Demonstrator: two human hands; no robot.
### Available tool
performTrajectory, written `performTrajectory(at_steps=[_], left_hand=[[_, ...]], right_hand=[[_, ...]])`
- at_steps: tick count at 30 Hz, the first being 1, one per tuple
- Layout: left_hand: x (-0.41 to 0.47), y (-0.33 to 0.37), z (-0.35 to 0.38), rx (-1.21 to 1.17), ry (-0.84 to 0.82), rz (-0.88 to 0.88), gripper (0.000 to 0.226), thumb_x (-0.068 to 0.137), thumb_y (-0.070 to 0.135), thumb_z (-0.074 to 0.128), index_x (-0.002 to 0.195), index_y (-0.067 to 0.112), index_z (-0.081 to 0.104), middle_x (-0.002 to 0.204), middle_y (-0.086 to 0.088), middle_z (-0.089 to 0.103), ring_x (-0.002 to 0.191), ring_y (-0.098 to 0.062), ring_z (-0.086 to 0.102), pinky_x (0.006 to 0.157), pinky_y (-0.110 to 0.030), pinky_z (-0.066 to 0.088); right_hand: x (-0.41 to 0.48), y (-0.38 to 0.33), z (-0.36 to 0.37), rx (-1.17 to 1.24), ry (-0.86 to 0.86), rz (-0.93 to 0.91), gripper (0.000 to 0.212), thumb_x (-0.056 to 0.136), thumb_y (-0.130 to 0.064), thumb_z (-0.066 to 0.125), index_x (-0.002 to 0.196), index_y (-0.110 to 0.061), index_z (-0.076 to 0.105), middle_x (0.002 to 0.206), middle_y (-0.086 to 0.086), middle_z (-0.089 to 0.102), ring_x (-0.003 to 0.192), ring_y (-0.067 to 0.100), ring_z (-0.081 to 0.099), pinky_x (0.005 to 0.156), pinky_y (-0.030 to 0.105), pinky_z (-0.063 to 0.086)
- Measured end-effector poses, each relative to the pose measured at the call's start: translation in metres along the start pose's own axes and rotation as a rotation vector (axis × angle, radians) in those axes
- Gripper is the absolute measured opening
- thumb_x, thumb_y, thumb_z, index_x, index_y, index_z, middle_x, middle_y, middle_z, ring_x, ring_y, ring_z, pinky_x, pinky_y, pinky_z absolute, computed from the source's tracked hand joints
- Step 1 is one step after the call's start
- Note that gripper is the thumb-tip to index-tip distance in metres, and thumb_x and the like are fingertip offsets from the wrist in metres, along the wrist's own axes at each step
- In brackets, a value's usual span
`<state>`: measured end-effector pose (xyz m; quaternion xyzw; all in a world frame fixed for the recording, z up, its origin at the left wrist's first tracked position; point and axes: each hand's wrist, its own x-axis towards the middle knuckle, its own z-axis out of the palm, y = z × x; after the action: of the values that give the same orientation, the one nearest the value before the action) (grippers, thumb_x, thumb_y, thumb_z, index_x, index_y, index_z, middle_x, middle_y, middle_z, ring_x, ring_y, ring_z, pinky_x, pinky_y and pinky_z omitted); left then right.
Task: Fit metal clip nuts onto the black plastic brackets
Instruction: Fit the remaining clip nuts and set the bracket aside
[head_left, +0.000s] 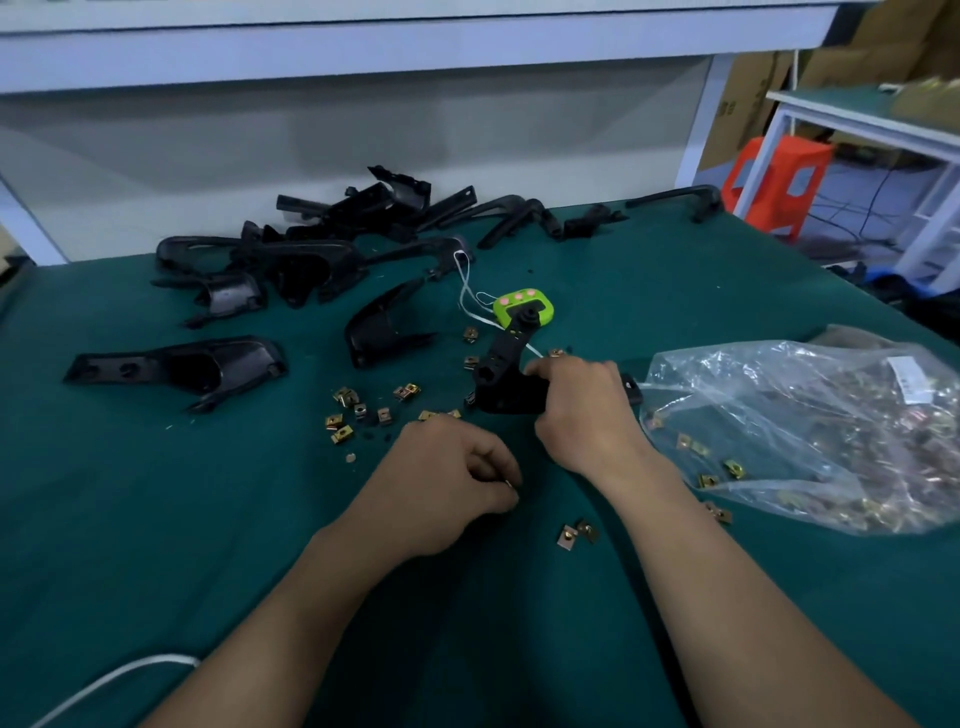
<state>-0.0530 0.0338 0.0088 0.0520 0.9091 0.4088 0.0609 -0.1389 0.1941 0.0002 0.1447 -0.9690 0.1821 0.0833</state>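
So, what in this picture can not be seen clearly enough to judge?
1. Head view, left hand pinches a small brass piece: the curled fingers hide nearly all of it.
2. Head view, right hand grips the bracket and covers its middle, so whether anything is fitted there cannot be told.
3. Head view, plastic bag: cut off by the right edge, and its wrinkles blur the contents.

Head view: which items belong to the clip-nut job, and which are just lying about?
Job: bracket in right hand; clip nut pinched in left hand; loose clip nuts; bag of clip nuts; bracket pile.
Lying about: green gadget with cord; white cable; orange stool.
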Motion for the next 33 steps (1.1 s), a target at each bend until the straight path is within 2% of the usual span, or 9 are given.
performTrajectory(at_steps=[7,10,16,20,24,28,31,32,33], left_hand=[[0.001,-0.010,-0.015,-0.081,0.087,-0.035,0.029,0.082,0.012,0.074,0.099,0.034,0.080,0.074,0.021,0.075,0.072,0.003,0.071,0.068,-0.007,0.049],[0.001,-0.013,-0.015,-0.073,0.148,-0.036,0.029,0.076,0.014,0.075,0.093,0.038,0.080,0.075,0.024,0.074,0.075,0.007,0.069,0.067,-0.008,0.050],[0.002,-0.016,-0.015,-0.054,0.188,-0.062,0.025,0.069,0.013,0.078,0.079,0.036,0.080,0.068,0.019,0.072,0.066,0.001,0.068,0.059,-0.016,0.054],[0.004,-0.019,-0.014,-0.073,0.265,-0.039,0.023,0.068,0.013,0.077,0.073,0.036,0.080,0.062,0.016,0.070,0.062,-0.002,0.065,0.053,-0.008,0.046],[0.006,-0.025,-0.013,-0.086,0.266,-0.044,0.030,0.077,0.002,0.073,0.090,0.027,0.082,0.074,0.017,0.076,0.073,0.005,0.070,0.066,-0.009,0.053],[0.010,-0.026,-0.014,-0.215,0.287,-0.079,0.037,0.084,0.002,0.074,0.110,0.027,0.071,0.075,0.023,0.075,0.073,0.008,0.069,0.060,-0.003,0.047],[0.013,-0.027,-0.013,-0.258,0.306,-0.098,0.026,0.083,0.008,0.078,0.094,0.028,0.066,0.075,0.018,0.076,0.061,0.007,0.066,0.055,-0.005,0.044],[0.014,-0.027,-0.013,-0.278,0.315,-0.110,0.022,0.082,0.009,0.079,0.088,0.027,0.067,0.075,0.014,0.077,0.055,0.005,0.063,0.053,-0.007,0.043],[0.015,-0.028,-0.013,-0.317,0.319,-0.123,0.019,0.082,0.009,0.079,0.084,0.026,0.069,0.076,0.011,0.078,0.052,0.003,0.061,0.051,-0.010,0.043]], right_hand=[[0.000,-0.003,0.004,0.042,-0.018,0.017,0.059,0.072,0.003,0.060,0.120,-0.030,0.069,0.101,0.008,0.072,0.101,0.035,0.058,0.092,0.032,0.040],[-0.001,-0.003,0.005,0.074,-0.032,0.025,0.057,0.071,0.004,0.059,0.115,-0.030,0.071,0.096,0.009,0.071,0.099,0.036,0.057,0.086,0.031,0.042],[-0.003,-0.004,0.006,0.095,-0.045,0.021,0.058,0.073,0.005,0.060,0.119,-0.028,0.071,0.100,0.011,0.072,0.103,0.037,0.057,0.092,0.036,0.047],[-0.003,-0.004,0.005,0.091,-0.056,0.016,0.056,0.073,0.004,0.058,0.117,-0.030,0.072,0.097,0.010,0.073,0.101,0.038,0.058,0.090,0.036,0.049],[-0.003,-0.004,0.005,0.101,-0.056,0.009,0.053,0.073,0.003,0.059,0.112,-0.030,0.073,0.091,0.009,0.072,0.098,0.038,0.058,0.085,0.033,0.047],[-0.003,-0.006,0.003,0.141,-0.029,0.001,0.049,0.072,0.003,0.057,0.105,-0.028,0.074,0.084,0.006,0.072,0.089,0.036,0.059,0.073,0.029,0.042],[-0.005,-0.011,-0.003,0.248,0.002,-0.017,0.047,0.069,0.003,0.052,0.099,-0.028,0.073,0.079,0.003,0.069,0.082,0.029,0.059,0.068,0.034,0.049],[-0.006,-0.013,-0.005,0.306,0.019,-0.025,0.046,0.070,0.001,0.054,0.097,-0.031,0.073,0.076,-0.003,0.069,0.078,0.022,0.059,0.066,0.031,0.049],[-0.008,-0.015,-0.007,0.368,0.031,-0.028,0.043,0.071,-0.002,0.057,0.095,-0.033,0.074,0.072,-0.009,0.067,0.074,0.012,0.059,0.061,0.021,0.047]])
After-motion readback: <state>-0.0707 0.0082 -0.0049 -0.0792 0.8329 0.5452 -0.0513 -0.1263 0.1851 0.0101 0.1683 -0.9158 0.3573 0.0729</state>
